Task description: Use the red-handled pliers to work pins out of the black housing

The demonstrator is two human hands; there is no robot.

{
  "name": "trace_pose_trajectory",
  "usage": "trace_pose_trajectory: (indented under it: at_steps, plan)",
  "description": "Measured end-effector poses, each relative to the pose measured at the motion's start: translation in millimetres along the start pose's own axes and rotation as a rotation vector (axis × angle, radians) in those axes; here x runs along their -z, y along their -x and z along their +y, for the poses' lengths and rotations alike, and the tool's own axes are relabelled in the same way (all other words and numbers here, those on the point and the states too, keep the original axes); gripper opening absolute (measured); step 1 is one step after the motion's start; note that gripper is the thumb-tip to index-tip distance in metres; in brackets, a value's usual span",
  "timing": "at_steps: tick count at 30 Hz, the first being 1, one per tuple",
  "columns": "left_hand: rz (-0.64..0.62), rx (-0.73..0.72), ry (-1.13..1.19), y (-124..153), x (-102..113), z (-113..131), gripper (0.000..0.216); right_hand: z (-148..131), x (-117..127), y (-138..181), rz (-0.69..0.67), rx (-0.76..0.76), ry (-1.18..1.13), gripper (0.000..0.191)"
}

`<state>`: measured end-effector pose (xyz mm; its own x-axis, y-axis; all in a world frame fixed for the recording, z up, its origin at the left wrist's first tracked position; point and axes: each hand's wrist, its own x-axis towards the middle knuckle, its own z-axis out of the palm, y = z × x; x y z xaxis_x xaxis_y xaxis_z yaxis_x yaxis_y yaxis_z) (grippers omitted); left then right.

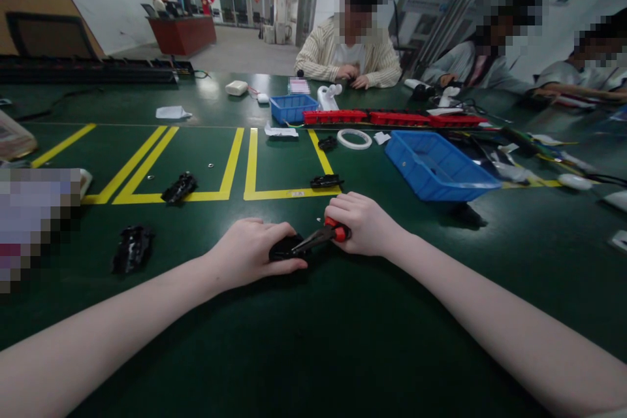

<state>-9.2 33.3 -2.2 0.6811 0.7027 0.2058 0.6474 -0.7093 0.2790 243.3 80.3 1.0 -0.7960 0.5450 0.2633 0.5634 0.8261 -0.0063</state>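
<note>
My left hand [252,247] is closed around a black plastic part [281,249], thumb along its far side and fingers along the near side. In my right hand [360,223] are needle-nose pliers [321,236] with red handles, pointing left. Their tips reach the right part of the black piece; whether the jaws grip anything is too small to tell. Similar black parts lie on the green table: one [132,248] left of my left arm, one [179,188] on the yellow tape, and one [327,181] just beyond my right hand.
A blue bin [441,170] stands to the right, a smaller blue bin [294,108] farther back. Red strips [392,119] run across the far side near a roll of white tape [354,138]. A person [350,55] sits opposite, with others at right.
</note>
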Motion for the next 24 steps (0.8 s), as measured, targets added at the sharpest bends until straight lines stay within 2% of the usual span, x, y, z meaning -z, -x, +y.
trace_pose_trajectory:
  at_steps: [13,20,24]
  plan:
    - [-0.045,0.060,-0.029,0,1,-1,0.041,-16,3,1,-0.028,-0.085,0.042,0.010]
    - [-0.061,0.083,0.067,0,2,-2,0.043,-14,5,3,-0.004,-0.052,-0.031,0.037]
    - [-0.057,0.110,0.152,0,5,-1,0.040,-6,3,5,0.083,0.013,-0.112,0.058]
